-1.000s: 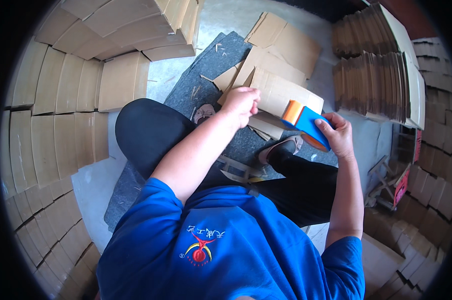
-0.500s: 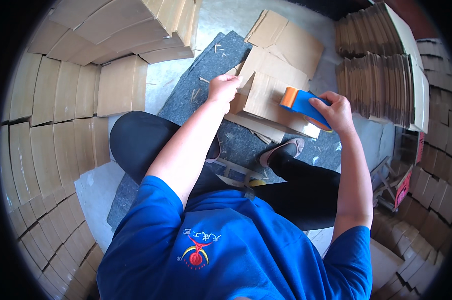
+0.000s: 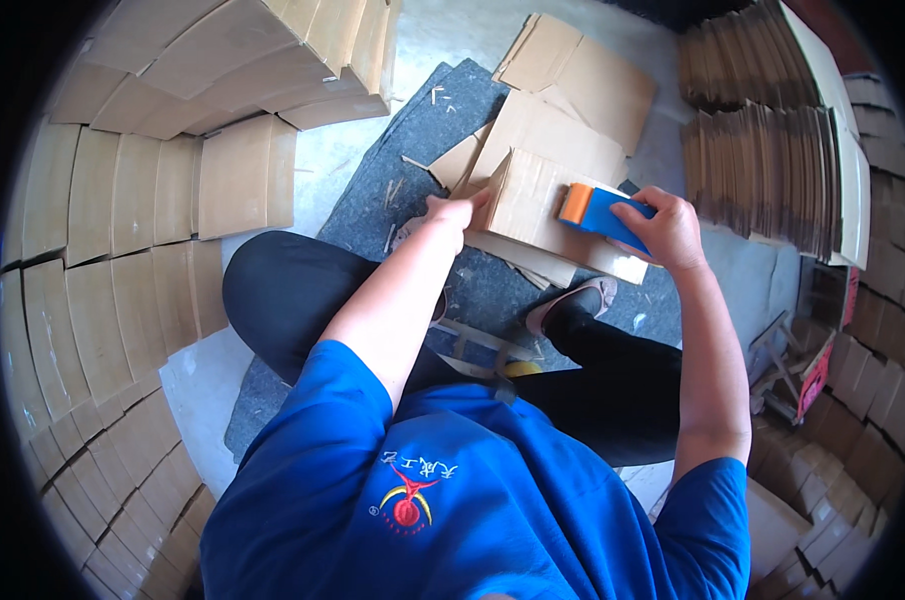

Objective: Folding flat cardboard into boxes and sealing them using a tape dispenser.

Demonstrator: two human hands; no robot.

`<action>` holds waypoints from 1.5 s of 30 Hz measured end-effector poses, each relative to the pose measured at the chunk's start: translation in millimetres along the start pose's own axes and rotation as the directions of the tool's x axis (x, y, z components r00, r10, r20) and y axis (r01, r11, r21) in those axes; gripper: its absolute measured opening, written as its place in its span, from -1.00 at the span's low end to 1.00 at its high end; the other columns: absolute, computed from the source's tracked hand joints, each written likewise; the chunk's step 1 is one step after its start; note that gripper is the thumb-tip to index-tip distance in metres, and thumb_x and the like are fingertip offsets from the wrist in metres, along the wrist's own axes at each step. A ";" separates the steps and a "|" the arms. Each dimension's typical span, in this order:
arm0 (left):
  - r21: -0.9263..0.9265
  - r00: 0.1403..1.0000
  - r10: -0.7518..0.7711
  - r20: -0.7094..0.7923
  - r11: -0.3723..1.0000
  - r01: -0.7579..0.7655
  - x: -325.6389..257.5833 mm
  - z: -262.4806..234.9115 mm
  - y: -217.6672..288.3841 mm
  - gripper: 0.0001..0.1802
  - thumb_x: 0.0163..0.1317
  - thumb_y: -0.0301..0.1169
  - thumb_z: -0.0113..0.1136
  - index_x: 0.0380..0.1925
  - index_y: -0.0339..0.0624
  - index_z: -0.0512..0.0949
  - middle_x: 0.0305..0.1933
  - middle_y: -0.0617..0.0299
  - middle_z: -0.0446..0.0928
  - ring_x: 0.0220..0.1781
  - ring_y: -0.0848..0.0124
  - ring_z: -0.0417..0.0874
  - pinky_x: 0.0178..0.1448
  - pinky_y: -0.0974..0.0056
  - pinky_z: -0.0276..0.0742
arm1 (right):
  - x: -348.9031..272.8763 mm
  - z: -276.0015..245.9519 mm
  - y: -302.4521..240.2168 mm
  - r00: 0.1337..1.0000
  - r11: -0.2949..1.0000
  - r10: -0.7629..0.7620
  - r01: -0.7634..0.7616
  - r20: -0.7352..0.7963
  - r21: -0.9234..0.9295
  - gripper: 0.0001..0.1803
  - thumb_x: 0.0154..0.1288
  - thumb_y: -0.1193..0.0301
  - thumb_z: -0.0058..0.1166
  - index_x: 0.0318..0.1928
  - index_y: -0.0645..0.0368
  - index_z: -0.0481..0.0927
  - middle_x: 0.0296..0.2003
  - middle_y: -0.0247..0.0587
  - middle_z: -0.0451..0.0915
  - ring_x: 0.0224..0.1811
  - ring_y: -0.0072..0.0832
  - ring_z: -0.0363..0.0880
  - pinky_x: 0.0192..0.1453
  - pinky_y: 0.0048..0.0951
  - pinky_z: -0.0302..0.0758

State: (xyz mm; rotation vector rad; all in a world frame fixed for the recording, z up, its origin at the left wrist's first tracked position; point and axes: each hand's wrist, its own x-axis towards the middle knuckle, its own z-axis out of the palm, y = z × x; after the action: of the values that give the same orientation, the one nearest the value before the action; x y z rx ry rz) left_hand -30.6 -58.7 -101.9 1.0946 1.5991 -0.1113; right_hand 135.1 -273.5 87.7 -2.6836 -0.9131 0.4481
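A small brown cardboard box (image 3: 535,188) sits in front of me on flat cardboard. My left hand (image 3: 449,220) is at the box's left end, its fingers closed against the edge there; the fingertips are partly hidden. In my right hand (image 3: 667,232) is a blue tape dispenser (image 3: 613,214), with the fingers wrapped round it. The orange front (image 3: 576,203) of the dispenser is over the right part of the box's upper face, touching or very close to it.
Flat cardboard sheets (image 3: 598,85) lie beyond the box, on a dark grey mat (image 3: 373,180). Stacked cartons (image 3: 138,190) rise at the left. Bundles of folded cardboard (image 3: 758,180) stand at the right, near a metal-framed stand (image 3: 778,365). My feet are just below the box.
My left hand has moved down from the upper left flap to the box's left end, and that flap now looks folded in. The tape dispenser has shifted slightly and levelled against the box.
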 end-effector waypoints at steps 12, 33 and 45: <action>0.231 0.810 0.540 0.226 0.778 -0.584 -73.8 17.4 25.3 -0.28 0.41 0.03 0.00 0.27 -0.44 0.36 0.24 -0.32 0.47 0.33 -0.05 0.48 0.36 0.07 0.40 | -0.3 -2.5 3.7 0.999 1.000 -0.006 0.006 0.036 0.001 -0.54 0.11 -0.04 0.31 -0.25 0.10 0.74 -0.38 -0.04 0.71 -0.27 -0.15 0.71 -0.07 -0.23 0.62; 0.019 0.829 0.383 0.407 0.904 -0.427 -74.5 3.8 30.3 -0.23 0.51 0.15 -0.24 0.45 -0.25 0.19 0.47 -0.04 0.27 0.51 0.23 0.23 0.53 0.16 0.10 | -56.7 -62.2 161.0 0.985 0.988 0.073 -0.093 0.157 0.123 -0.51 0.19 0.00 0.34 -0.10 0.15 0.72 -0.32 -0.12 0.72 -0.29 -0.38 0.73 -0.06 -0.35 0.68; 0.745 0.518 0.846 0.130 0.261 -0.613 -80.5 18.1 22.1 -0.30 0.49 0.02 -0.13 0.46 -0.17 0.18 0.55 -0.07 0.11 0.59 0.05 0.08 0.58 -0.12 -0.07 | -50.8 -33.7 185.3 0.984 0.965 0.098 -0.130 0.147 0.226 -0.49 0.16 0.00 0.36 -0.15 0.22 0.72 -0.36 -0.09 0.71 -0.33 -0.37 0.72 -0.10 -0.34 0.65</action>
State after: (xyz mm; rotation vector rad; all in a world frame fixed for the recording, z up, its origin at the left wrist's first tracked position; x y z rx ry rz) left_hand -8.1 -103.6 -32.7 2.5635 1.0693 0.0932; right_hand 209.9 -452.2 64.2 -2.5203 -0.6912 0.7235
